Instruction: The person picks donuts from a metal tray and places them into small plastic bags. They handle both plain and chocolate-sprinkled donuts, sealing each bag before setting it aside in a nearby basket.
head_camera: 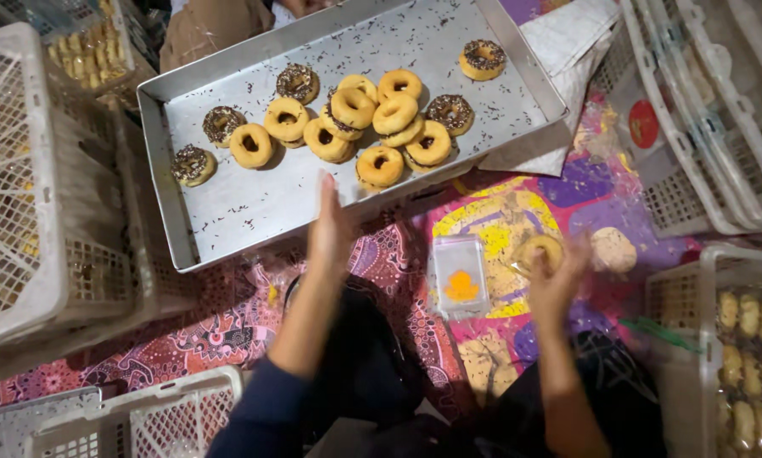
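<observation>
A: While my left hand (pixel 330 222) reaches open over the tray (pixel 228 212) edge, near the plain doughnut (pixel 379 166)?
B: My right hand (pixel 557 276) grips a bagged doughnut (pixel 540 248), blurred.

- tray (pixel 228 212): matt brushed metal, speckled with dark sprinkles
- doughnuts (pixel 351 110): smooth glazed dough, slightly glossy
- crates (pixel 25 195): white lattice plastic, matt
- floor cloth (pixel 500 212): printed fabric, matt
- small bag (pixel 460 276): clear glossy plastic
</observation>
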